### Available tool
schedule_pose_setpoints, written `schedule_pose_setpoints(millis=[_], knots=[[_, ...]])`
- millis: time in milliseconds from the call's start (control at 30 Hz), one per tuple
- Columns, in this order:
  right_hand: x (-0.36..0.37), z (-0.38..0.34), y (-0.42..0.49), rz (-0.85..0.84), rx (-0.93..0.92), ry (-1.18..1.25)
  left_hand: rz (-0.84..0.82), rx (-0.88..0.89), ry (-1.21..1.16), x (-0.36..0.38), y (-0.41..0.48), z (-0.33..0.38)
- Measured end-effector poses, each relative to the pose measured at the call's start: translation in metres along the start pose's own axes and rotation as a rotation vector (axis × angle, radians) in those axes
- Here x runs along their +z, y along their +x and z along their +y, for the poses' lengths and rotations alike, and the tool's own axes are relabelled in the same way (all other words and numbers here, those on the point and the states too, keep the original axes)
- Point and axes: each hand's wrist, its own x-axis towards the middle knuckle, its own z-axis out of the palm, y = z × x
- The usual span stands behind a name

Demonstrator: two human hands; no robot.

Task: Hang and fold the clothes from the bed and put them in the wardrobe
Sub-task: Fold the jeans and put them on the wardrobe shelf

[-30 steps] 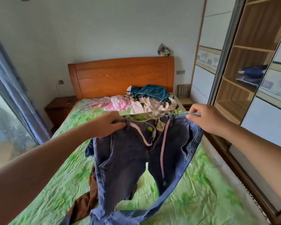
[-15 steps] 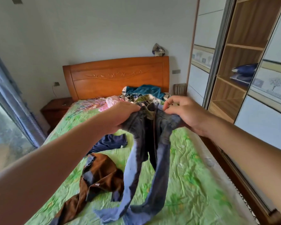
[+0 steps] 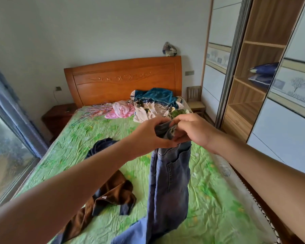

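Note:
A pair of blue jeans (image 3: 169, 184) hangs folded lengthwise above the green bed (image 3: 215, 199), its legs trailing onto the sheet. My left hand (image 3: 148, 134) and my right hand (image 3: 192, 131) meet at the waistband and both grip it, fingers curled into the denim. A brown jacket (image 3: 111, 192) lies crumpled on the bed to the left of the jeans. A dark navy garment (image 3: 100, 145) lies behind my left forearm. Near the headboard sits a pile of clothes (image 3: 157, 104) with a pink garment (image 3: 121, 110) and hangers (image 3: 93, 111).
An open wardrobe (image 3: 250, 95) with wooden shelves stands at the right; folded blue items (image 3: 264, 73) lie on one shelf. A small wooden chair (image 3: 195, 101) is beside the headboard (image 3: 123, 80). A nightstand (image 3: 58, 115) and curtained window are at the left.
My hands came together, bringing the two sides of the jeans' waistband into one fold. The jeans now hang as a single narrow column instead of spread wide.

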Motion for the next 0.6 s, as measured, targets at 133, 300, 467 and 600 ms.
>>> schedule_pose_setpoints(millis=[133,300,467,600], knots=[[0.003,0.013,0.008,-0.066,0.001,-0.230,0.060,-0.026,0.134,-0.004,0.001,-0.016],[-0.019,0.024,0.010,-0.197,0.257,-0.688,0.066,-0.032,0.210,-0.026,-0.005,-0.031],[-0.030,0.021,0.022,-0.269,0.258,-1.049,0.045,-0.013,0.241,-0.040,-0.013,-0.027],[-0.019,0.022,0.028,-0.273,0.064,-1.299,0.068,-0.030,0.220,-0.048,-0.018,-0.027]])
